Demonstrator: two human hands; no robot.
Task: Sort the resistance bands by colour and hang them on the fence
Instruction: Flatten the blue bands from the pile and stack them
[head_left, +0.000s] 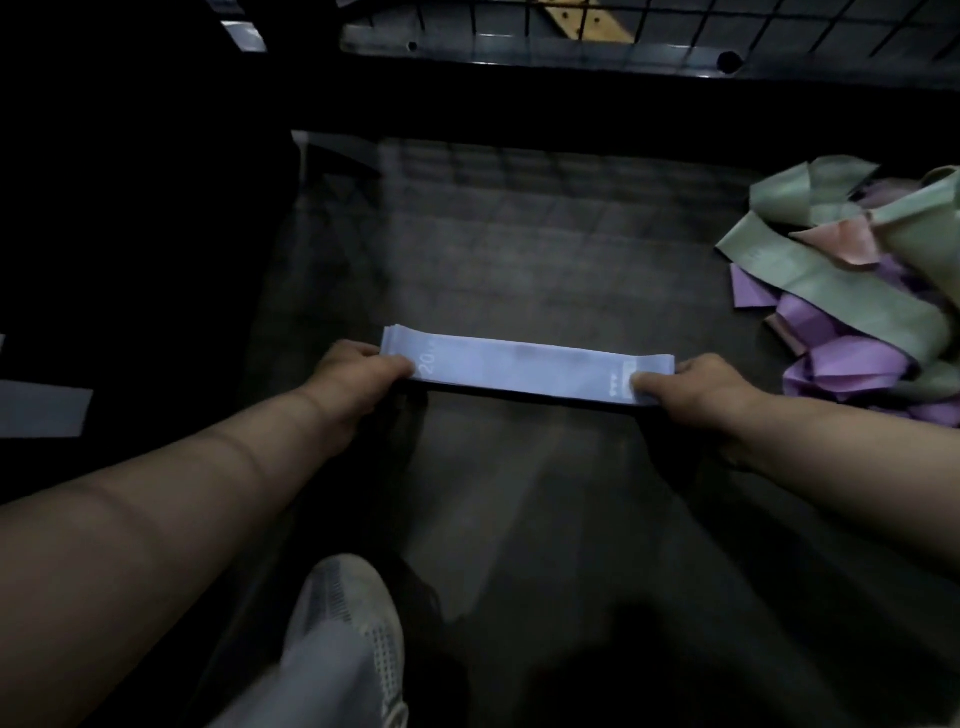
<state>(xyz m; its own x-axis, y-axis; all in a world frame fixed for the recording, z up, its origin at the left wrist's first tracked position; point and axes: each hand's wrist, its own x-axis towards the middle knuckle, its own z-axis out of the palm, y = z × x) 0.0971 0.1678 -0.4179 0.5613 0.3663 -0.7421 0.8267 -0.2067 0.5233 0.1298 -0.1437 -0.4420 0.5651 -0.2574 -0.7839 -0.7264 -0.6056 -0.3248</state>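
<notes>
Band stack (524, 370) between left hand (358, 376), right hand (698, 387), mid floor (519, 249). Band pile (857, 291) right edge. Fence (675, 26) behind. Shoe (358, 623) front.

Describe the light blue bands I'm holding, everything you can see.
The light blue bands form a flat, neat stack, edges layered at its left end, looking like thin smooth rubber. White print reads 20 near the left end, with small white marks near the right. The stack lies level and crosswise over the dark floor; the left hand pinches one end, the right hand the other.

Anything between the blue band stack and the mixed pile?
Only bare floor, head view; right hand grips the stack at the end nearest the pile.
</notes>
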